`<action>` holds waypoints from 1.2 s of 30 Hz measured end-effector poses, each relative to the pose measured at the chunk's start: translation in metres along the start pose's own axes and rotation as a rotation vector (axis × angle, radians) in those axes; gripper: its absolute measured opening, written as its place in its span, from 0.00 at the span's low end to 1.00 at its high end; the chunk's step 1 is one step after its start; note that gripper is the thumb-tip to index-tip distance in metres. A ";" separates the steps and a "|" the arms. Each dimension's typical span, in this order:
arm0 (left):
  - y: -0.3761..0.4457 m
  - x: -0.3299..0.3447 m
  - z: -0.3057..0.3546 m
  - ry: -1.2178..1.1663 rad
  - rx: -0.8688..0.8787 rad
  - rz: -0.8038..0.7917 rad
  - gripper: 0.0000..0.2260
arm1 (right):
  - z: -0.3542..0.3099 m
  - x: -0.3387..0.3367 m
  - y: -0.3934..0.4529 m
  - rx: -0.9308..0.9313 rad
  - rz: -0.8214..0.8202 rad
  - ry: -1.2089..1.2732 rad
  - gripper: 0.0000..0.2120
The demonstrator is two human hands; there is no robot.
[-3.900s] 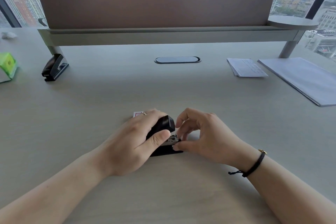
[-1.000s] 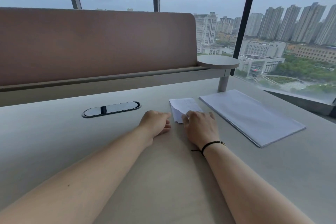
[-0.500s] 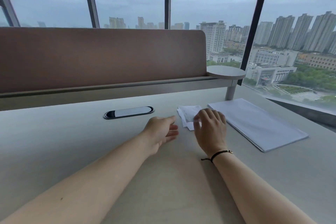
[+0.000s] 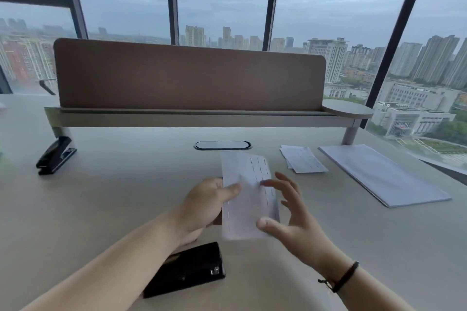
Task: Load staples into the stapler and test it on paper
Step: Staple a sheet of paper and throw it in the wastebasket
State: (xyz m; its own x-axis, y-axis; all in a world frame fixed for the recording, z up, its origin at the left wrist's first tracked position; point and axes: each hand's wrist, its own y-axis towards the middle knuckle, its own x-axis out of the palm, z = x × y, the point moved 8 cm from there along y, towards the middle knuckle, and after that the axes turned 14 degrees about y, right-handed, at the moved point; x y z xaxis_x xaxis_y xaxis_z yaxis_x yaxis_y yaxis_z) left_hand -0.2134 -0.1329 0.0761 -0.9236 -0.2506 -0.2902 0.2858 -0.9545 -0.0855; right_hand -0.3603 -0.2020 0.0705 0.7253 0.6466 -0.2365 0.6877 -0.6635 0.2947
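My left hand (image 4: 206, 207) grips a folded white paper (image 4: 246, 184) by its left edge, lifted above the desk; rows of staples mark the sheet. My right hand (image 4: 288, 217) hovers at the paper's right side with fingers spread, thumb near its lower edge, and touch is unclear through blur. A black stapler (image 4: 188, 270) lies shut on the desk under my left forearm, near the front edge.
A second black stapler (image 4: 54, 155) sits at the far left by the shelf leg. A small pile of stapled papers (image 4: 302, 159) and a large stack of white sheets (image 4: 381, 173) lie at the right. A cable grommet (image 4: 222, 145) is mid-desk, a brown divider screen (image 4: 189, 78) behind.
My hands pulled back from the small paper pile toward me, and my left hand now holds one folded sheet. The view dropped, so the near stapler shows again.
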 end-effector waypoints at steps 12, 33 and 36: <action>-0.054 -0.006 -0.002 0.056 0.020 -0.061 0.16 | -0.001 0.015 0.004 0.384 0.024 0.576 0.11; -0.050 -0.019 -0.032 0.741 0.086 0.149 0.19 | 0.040 0.008 -0.016 0.512 -0.127 0.428 0.09; -0.048 -0.022 -0.034 0.801 0.059 0.181 0.18 | 0.044 0.010 -0.021 0.562 -0.165 0.373 0.09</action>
State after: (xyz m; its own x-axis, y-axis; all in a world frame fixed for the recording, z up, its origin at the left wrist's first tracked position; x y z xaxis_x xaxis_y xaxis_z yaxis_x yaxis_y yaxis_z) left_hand -0.1977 -0.0765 0.0544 -0.3956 -0.2313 -0.8888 0.3781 -0.9230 0.0719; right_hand -0.3656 -0.1982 0.0212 0.6192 0.7749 0.1265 0.7738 -0.5748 -0.2662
